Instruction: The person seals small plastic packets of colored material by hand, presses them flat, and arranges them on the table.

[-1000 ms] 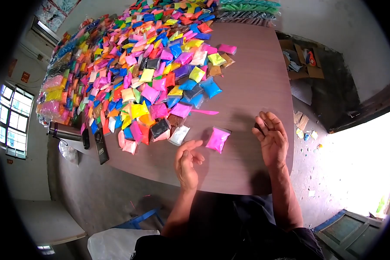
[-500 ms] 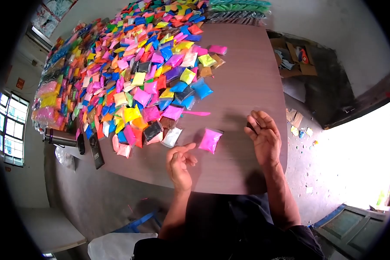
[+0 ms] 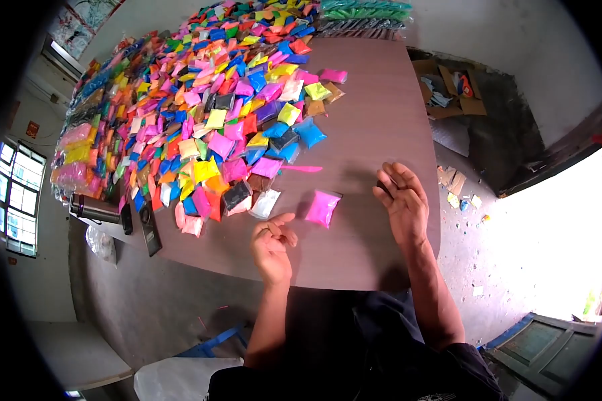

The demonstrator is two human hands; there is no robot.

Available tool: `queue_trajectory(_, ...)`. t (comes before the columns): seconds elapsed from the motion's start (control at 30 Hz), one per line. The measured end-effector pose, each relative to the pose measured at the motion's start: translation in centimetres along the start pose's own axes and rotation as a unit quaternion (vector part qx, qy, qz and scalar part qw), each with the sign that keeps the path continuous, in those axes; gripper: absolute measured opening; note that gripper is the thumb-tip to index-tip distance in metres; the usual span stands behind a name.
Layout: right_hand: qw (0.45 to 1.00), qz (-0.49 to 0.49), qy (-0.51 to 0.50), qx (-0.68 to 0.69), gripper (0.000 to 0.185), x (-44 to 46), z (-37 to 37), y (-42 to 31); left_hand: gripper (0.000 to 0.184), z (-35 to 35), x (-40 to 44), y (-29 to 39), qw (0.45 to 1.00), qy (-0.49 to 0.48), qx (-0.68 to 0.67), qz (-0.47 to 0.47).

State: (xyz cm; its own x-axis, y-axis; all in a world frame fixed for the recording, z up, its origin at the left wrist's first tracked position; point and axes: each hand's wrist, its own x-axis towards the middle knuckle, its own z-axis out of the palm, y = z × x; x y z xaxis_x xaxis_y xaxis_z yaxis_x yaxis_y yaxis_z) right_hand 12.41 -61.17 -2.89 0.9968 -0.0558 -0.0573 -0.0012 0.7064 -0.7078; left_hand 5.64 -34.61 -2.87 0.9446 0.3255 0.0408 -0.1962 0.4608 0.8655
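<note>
Head view: shiny bright-pink packet (image 3: 323,208)

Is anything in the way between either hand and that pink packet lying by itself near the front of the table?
Nothing visible blocks the pink packet from the left hand or the right hand. The white packet lies beyond the left fingertips, off to the side.

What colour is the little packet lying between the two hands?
The packet is bright pink; it shows best in the head view.
</note>
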Motion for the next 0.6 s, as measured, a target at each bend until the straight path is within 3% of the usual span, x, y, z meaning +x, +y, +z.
queue_trajectory(0.6, 1.0, -0.013, -0.003, -0.016, 0.047, 0.08, 0.18, 0.33, 0.024, 0.08, 0.12, 0.7, 0.993, -0.021, -0.103, -0.058)
